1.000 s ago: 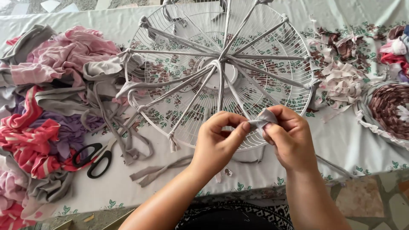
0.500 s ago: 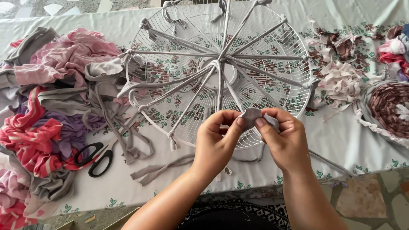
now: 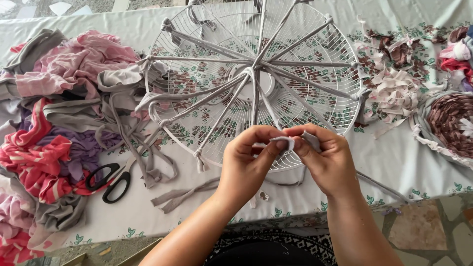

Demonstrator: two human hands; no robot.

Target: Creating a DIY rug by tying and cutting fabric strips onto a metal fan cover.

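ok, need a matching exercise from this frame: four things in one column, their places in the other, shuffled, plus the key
1 scissors
2 fan guard
3 grey strip
4 woven mat

a between both hands
b right edge of table
c table middle, grey strips tied across it
d beside the cloth pile, left

Pairs: 1-d, 2-c, 3-a, 4-b

light: bright, even daylight | shadows: soft | focus: sharp | glare: none

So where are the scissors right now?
In the head view, the black-handled scissors lie on the tablecloth on the person's left side, at the edge of the fabric pile, left of the left hand.
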